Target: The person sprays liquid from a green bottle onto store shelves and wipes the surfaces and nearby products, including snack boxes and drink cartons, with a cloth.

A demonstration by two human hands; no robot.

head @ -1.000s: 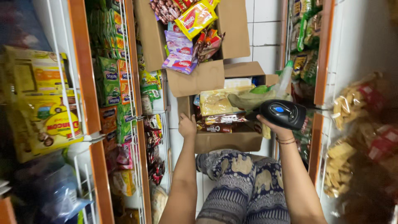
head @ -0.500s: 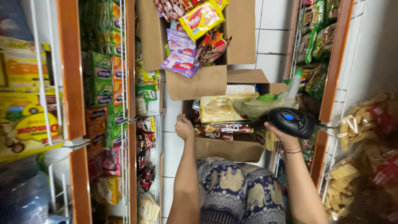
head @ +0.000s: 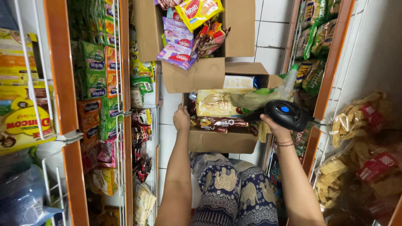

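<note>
While the person sits in a narrow aisle with patterned trousers (head: 234, 188) showing at the near edge, the right hand (head: 277, 125) is clamped around the grip of a black handheld scanner (head: 287, 114). The scanner lies roughly level, its long axis running left to right, with the rounded head toward the right and the handle end toward the left, over the right side of an open cardboard box (head: 217, 140). A cable leaves the scanner toward the right shelf.

The left hand (head: 181, 119) rests on the left rim of that box, fingers curled together over the edge and reaching inside. The box holds flat snack packets: a pale yellow pack (head: 214, 102), dark brown wrappers (head: 220, 122) nearer, and a green bag (head: 255, 98) on the right.

Farther away stands a second open cardboard box (head: 146, 29), filled with purple packets (head: 178, 39), a yellow packet (head: 199, 10) and mixed wrappers.

On the left, wire shelves (head: 121, 83) carry green and orange sachets. On the right, clear bags of pale crackers (head: 356, 121) hang, blurred.
</note>
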